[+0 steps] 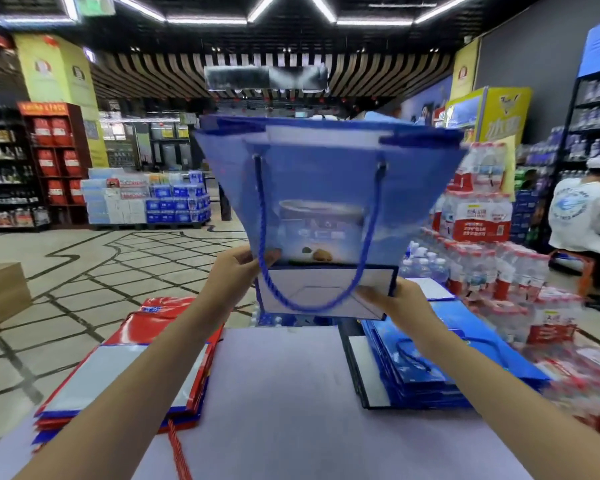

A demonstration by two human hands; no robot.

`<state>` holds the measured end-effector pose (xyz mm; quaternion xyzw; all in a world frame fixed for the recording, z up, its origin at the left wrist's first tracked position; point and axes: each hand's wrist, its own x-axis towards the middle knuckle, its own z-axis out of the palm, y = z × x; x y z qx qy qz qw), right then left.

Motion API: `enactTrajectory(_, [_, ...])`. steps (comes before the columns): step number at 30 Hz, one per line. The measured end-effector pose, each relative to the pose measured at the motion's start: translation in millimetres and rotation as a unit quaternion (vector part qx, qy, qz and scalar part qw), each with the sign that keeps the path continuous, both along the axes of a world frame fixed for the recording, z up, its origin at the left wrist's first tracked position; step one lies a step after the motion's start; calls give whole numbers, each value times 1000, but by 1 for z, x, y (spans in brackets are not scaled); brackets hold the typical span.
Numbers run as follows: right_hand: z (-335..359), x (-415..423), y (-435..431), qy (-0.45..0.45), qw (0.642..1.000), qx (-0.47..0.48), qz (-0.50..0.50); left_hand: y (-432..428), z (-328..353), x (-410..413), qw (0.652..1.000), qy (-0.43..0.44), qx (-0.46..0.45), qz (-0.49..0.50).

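Here, a blue bag (326,174) is held up in the air in front of the person, above the far edge of the pale surface (278,393). Its mouth is at the top and spread open, and its folded white base is at the bottom. A blue rope handle (312,309) hangs down the near face and loops across that base.

The left hand (236,271) pinches the bag's lower left corner, fingers curled round the edge. The right hand (395,296) grips the lower right corner of the base, thumb lying across the white panel.

On the surface, a flat stack of red bags (125,368) lies at the left and a flat stack of blue bags (413,368) at the right, well apart. Water packs (478,216) are piled beyond the right stack. A cardboard box (0,292) stands at the far left, and a person in a white shirt (582,216) stands at the far right.
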<state>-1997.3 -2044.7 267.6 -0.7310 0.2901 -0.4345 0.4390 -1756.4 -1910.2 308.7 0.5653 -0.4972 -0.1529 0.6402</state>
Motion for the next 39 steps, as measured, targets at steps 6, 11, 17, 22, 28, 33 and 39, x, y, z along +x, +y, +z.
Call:
enactTrajectory(6, [5,-40,-13,-77,995,54,-12,-31,-5,-45,997,42,10,-67])
enactTrajectory(11, [11,-87,-40,-51,993,82,-69,-69,-16,-87,993,68,60,-77])
enactTrajectory(17, [-8,-138,-81,154,967,87,-184,-113,-60,-138,978,70,191,-38])
enactTrajectory(22, [-33,-154,-89,278,927,141,-208,-128,-96,-161,959,-73,270,48])
enactTrajectory(28, [-54,-165,-96,309,910,173,-217,-128,-121,-170,949,-109,279,97])
enactTrajectory(33, [-62,-167,-93,329,906,160,-212,-126,-131,-170,955,-71,271,94])
enactTrajectory(39, [-53,-159,-77,442,865,107,-214,-122,-142,-169,964,-59,247,80])
